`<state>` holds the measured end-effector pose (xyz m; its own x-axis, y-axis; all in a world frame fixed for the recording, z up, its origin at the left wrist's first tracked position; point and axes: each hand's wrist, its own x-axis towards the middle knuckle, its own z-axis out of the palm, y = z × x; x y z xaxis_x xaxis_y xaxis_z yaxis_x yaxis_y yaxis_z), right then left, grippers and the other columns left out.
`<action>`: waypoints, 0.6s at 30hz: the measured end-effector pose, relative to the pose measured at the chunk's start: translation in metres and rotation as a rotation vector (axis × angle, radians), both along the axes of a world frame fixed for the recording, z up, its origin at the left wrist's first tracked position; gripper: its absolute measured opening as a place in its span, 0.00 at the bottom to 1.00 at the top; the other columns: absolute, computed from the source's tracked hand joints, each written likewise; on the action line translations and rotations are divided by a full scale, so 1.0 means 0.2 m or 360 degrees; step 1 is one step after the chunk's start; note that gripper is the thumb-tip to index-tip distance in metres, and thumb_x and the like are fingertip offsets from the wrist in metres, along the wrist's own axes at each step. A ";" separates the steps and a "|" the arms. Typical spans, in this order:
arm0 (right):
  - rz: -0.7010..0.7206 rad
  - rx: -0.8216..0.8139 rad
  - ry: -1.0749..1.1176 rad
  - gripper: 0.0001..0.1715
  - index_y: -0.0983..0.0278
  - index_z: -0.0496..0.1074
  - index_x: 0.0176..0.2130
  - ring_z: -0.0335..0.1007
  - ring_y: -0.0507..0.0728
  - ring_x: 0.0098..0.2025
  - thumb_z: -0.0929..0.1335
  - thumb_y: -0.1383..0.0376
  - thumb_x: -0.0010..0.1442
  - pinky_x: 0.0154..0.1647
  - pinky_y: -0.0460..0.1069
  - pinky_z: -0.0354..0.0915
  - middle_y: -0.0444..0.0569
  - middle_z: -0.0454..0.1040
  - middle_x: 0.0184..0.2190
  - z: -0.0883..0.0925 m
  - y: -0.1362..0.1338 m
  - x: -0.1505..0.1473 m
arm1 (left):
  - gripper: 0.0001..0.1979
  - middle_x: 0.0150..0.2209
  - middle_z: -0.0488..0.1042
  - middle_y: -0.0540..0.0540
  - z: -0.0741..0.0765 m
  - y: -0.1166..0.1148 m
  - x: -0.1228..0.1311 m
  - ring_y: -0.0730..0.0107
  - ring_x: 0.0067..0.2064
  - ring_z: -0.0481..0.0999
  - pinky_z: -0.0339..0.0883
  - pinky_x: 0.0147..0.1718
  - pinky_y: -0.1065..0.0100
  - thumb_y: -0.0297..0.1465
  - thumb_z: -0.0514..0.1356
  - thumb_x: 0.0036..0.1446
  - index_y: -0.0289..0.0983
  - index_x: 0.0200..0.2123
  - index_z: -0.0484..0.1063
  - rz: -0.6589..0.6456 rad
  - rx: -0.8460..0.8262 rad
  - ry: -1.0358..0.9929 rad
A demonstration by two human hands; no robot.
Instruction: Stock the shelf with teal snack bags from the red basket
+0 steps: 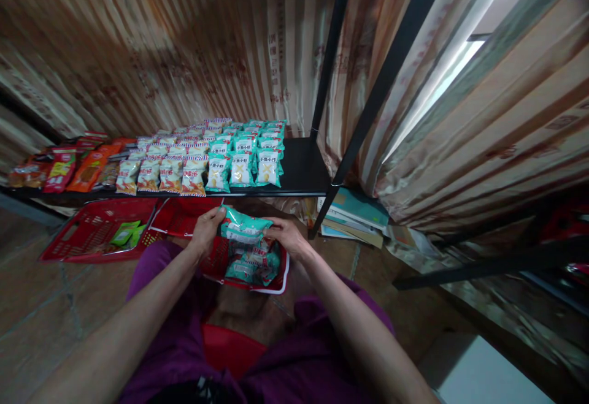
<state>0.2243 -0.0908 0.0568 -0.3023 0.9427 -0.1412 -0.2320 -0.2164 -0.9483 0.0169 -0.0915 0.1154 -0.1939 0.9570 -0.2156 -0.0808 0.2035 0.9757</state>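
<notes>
Between my hands is a teal snack bag (243,226), held above a red basket (281,281) in front of my knees. My left hand (207,230) is closed on the bag's left end. At its right end, the fingers of my right hand (286,235) pinch the other edge. More teal snack bags (252,268) lie in the basket beneath. Behind, matching teal snack bags (242,168) stand in rows on a black shelf (299,165), next to rows of white and orange snack bags (171,172).
Red and orange packets (92,166) fill the shelf's left end. Another red basket (92,223) on the floor holds green packets (126,233). Books and papers (354,211) are stacked by the black shelf post (335,177). A white box (488,373) stands at lower right.
</notes>
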 end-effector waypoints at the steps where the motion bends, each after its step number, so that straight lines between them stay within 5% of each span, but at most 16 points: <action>1: -0.0006 0.0022 -0.0025 0.23 0.65 0.76 0.41 0.70 0.53 0.29 0.72 0.64 0.42 0.34 0.48 0.66 0.43 0.77 0.27 -0.01 0.00 0.00 | 0.25 0.23 0.74 0.51 0.00 0.00 0.00 0.72 0.25 0.70 0.66 0.29 0.69 0.49 0.69 0.31 0.34 0.27 0.76 0.0009 -0.0007 -0.0009; 6: -0.0170 0.0527 -0.0614 0.31 0.61 0.67 0.55 0.71 0.53 0.34 0.67 0.65 0.51 0.38 0.49 0.68 0.48 0.75 0.41 -0.06 0.01 0.00 | 0.26 0.22 0.73 0.51 -0.03 0.00 0.02 0.73 0.25 0.69 0.64 0.28 0.70 0.50 0.69 0.30 0.34 0.27 0.75 0.0078 -0.0021 0.0033; 11: -0.0260 0.1262 -0.1171 0.33 0.58 0.62 0.60 0.58 0.58 0.60 0.63 0.71 0.55 0.59 0.56 0.59 0.52 0.63 0.59 -0.02 -0.01 0.02 | 0.24 0.21 0.71 0.53 -0.05 0.02 0.04 0.74 0.24 0.67 0.62 0.26 0.71 0.51 0.66 0.33 0.35 0.24 0.73 0.0099 -0.0023 0.0183; 18: 0.0058 0.1691 -0.1507 0.36 0.60 0.64 0.59 0.48 0.61 0.66 0.60 0.77 0.52 0.61 0.60 0.55 0.48 0.63 0.61 0.04 -0.02 -0.03 | 0.14 0.18 0.68 0.53 -0.03 0.13 0.03 0.75 0.21 0.64 0.56 0.21 0.72 0.42 0.62 0.43 0.36 0.20 0.71 0.0104 -0.0183 0.0509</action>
<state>0.2190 -0.0949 0.0645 -0.5205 0.7208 0.4578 0.5613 0.6928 -0.4528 0.0221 -0.0650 0.1100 -0.3294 0.9132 -0.2400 0.2086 0.3183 0.9247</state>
